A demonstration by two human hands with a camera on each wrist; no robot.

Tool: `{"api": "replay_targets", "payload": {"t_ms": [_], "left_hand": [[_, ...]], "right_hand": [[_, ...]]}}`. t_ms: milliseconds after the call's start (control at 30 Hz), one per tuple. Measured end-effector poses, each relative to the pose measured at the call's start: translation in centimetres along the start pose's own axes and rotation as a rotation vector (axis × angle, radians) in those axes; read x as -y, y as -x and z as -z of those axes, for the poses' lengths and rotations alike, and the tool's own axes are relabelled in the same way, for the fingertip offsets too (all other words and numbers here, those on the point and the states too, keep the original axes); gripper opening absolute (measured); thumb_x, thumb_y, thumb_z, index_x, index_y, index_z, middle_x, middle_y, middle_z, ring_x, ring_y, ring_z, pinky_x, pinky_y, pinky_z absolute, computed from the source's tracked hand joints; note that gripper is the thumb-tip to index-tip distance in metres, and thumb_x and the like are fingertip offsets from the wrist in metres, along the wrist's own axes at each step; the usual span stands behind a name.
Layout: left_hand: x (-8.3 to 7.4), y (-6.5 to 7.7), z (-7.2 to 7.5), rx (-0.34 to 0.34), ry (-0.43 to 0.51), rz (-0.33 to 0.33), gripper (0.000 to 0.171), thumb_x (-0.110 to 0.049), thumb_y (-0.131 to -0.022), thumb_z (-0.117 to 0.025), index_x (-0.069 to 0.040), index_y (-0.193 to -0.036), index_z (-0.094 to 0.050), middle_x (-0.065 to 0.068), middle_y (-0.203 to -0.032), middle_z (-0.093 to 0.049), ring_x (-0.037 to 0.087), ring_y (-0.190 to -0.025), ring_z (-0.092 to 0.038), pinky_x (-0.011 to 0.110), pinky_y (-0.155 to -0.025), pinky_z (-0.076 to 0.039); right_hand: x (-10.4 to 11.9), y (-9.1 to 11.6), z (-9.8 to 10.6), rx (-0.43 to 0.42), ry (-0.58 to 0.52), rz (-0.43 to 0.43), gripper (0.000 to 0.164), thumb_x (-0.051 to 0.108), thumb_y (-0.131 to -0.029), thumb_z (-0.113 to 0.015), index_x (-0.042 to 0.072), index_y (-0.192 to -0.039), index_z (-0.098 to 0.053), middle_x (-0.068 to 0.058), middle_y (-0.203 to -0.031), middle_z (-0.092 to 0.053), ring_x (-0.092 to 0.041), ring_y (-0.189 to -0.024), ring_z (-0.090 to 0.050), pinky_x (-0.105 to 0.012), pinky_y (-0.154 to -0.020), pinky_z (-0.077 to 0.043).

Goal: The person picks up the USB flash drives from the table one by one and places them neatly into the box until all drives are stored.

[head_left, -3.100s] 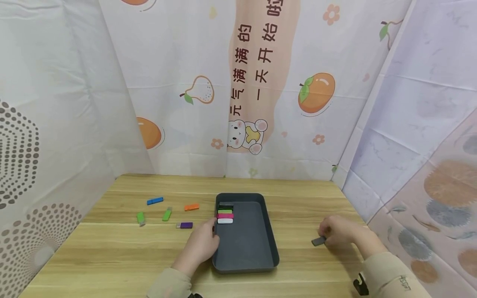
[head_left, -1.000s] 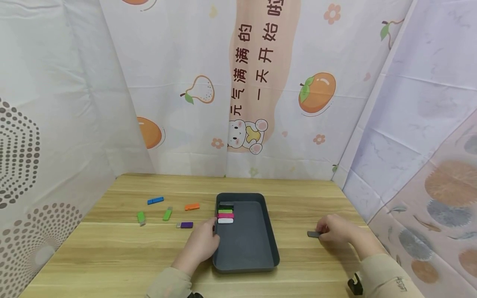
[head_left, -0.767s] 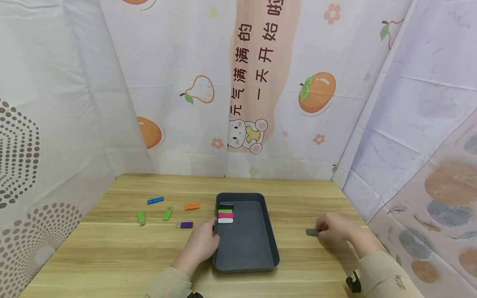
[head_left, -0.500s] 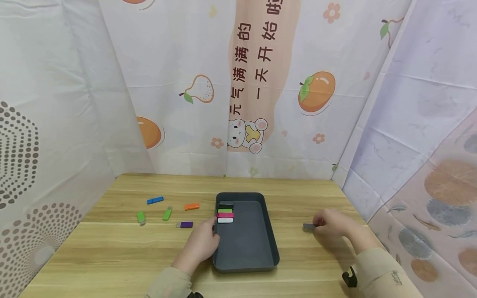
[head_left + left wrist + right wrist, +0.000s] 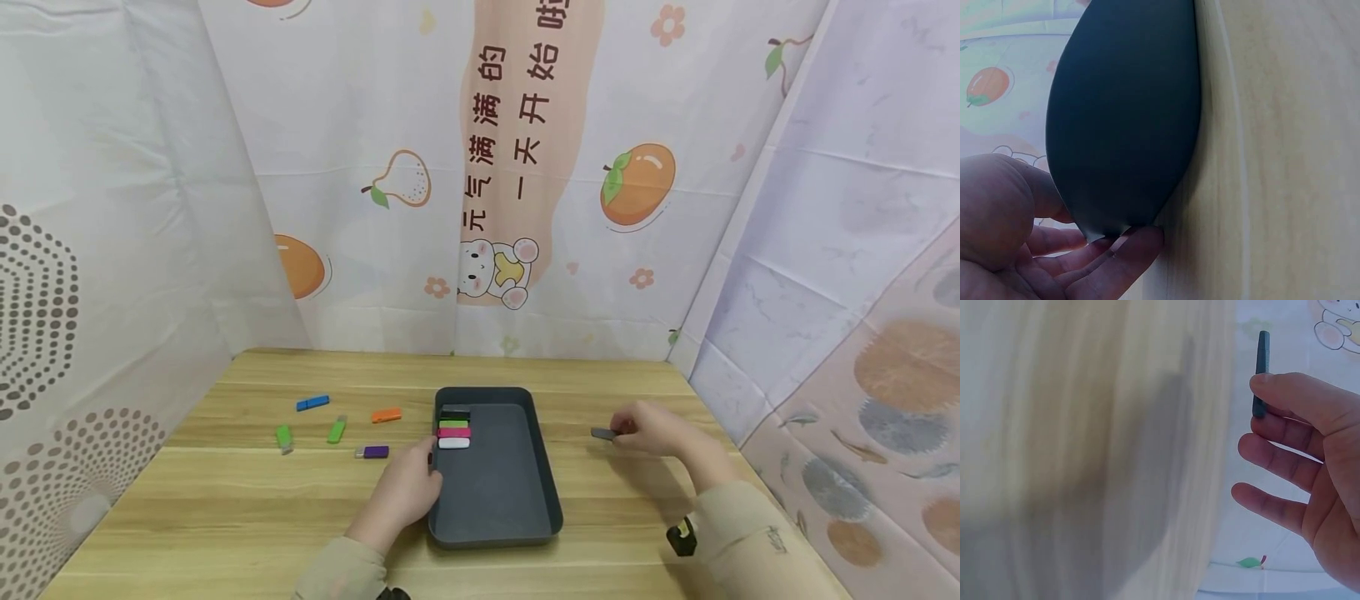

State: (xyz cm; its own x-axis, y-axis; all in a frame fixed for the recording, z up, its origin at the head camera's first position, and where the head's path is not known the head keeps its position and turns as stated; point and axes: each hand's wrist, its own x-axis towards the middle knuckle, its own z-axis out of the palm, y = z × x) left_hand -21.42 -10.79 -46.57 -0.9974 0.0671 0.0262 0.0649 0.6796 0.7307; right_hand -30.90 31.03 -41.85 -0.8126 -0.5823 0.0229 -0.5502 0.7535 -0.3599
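Note:
My right hand (image 5: pixel 654 428) pinches a dark grey USB stick (image 5: pixel 603 433) between thumb and fingers, to the right of the tray. In the right wrist view the slim stick (image 5: pixel 1262 356) stands clear of the tabletop, while the other fingers are spread loosely. My left hand (image 5: pixel 405 483) grips the left wall of the dark grey tray (image 5: pixel 555 510); in the left wrist view its fingers (image 5: pixel 1138 250) lie along the outside. Inside the tray, against its left wall, black, green, pink (image 5: pixel 453 432) and white (image 5: pixel 453 443) USB sticks lie side by side.
Left of the tray lie a blue stick (image 5: pixel 312 403), an orange one (image 5: pixel 386 415), a purple one (image 5: pixel 372 452) and two green ones, one (image 5: pixel 283 438) farthest left. Behind the wooden table (image 5: pixel 225 517) hangs a printed curtain (image 5: pixel 360 267).
My right hand has moved left and toward the table's back with the grey USB stick, whose angle has turned. The left hand and the tray have stayed in place.

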Motion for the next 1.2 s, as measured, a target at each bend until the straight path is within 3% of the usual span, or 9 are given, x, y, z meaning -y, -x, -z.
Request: {"api": "replay_targets", "payload": {"t_ms": [567, 900, 1200], "left_hand": [[0.0, 0.0, 0.1, -0.004, 0.010, -0.011, 0.053, -0.001, -0.092, -0.064, 0.009, -0.143, -0.051, 0.026, -0.140, -0.057, 0.035, -0.126, -0.057, 0.056, -0.101, -0.048], [0.0, 0.1, 0.1, -0.005, 0.017, -0.004, 0.053, -0.003, -0.093, -0.064, 0.008, -0.143, -0.051, 0.025, -0.140, -0.056, 0.037, -0.128, -0.056, 0.056, -0.102, -0.048], [0.0, -0.1, 0.0, -0.007, 0.001, -0.009, 0.053, -0.002, -0.092, -0.065, 0.009, -0.142, -0.051, 0.026, -0.139, -0.057, 0.037, -0.125, -0.058, 0.056, -0.100, -0.049]], "right_hand": [[4.1, -4.6, 1.8, -0.018, 0.004, 0.034, 0.004, 0.016, -0.090, -0.077, 0.015, -0.091, -0.073, 0.010, -0.082, -0.066, -0.008, -0.074, -0.061, -0.033, -0.069, -0.053], [6.4, -6.7, 2.4, -0.040, 0.014, 0.095, 0.003, 0.017, -0.090, -0.077, 0.018, -0.090, -0.074, 0.012, -0.080, -0.067, -0.006, -0.073, -0.061, -0.031, -0.069, -0.054], [8.8, -8.5, 2.7, -0.009, 0.012, 0.095, 0.004, 0.020, -0.092, -0.075, 0.018, -0.088, -0.074, 0.011, -0.078, -0.066, -0.009, -0.070, -0.059, -0.032, -0.068, -0.052]]}}
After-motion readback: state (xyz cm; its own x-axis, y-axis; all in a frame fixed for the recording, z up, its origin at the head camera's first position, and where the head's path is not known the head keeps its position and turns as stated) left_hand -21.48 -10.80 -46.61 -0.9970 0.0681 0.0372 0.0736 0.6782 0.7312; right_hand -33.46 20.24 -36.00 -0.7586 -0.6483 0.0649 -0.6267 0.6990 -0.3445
